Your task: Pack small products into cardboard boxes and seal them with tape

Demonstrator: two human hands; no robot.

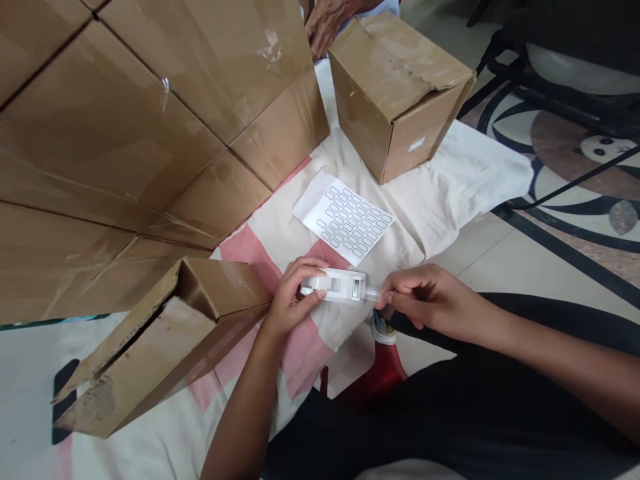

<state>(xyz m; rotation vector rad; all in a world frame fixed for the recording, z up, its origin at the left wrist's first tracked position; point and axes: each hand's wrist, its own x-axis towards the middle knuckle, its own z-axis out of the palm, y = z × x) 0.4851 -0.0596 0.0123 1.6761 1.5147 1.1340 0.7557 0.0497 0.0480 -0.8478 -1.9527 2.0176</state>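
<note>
My left hand [291, 297] grips the left end of a white plastic tape dispenser [341, 285] held level over a white and pink cloth [440, 193]. At the dispenser's right end, my right hand [429, 297] pinches a strip of clear tape [373, 293] between thumb and fingers. A small open cardboard box [165, 353] lies tilted just left of my left hand, flaps spread. A white sheet of small labels [345, 217] lies flat on the cloth just beyond the dispenser.
Large cardboard boxes [125, 120] fill the left and top left. A closed box [395, 93] stands behind the label sheet, with another person's hand [325, 23] beyond it. A patterned floor [575, 153] and dark chair legs are at right. A red object [375, 377] lies near my lap.
</note>
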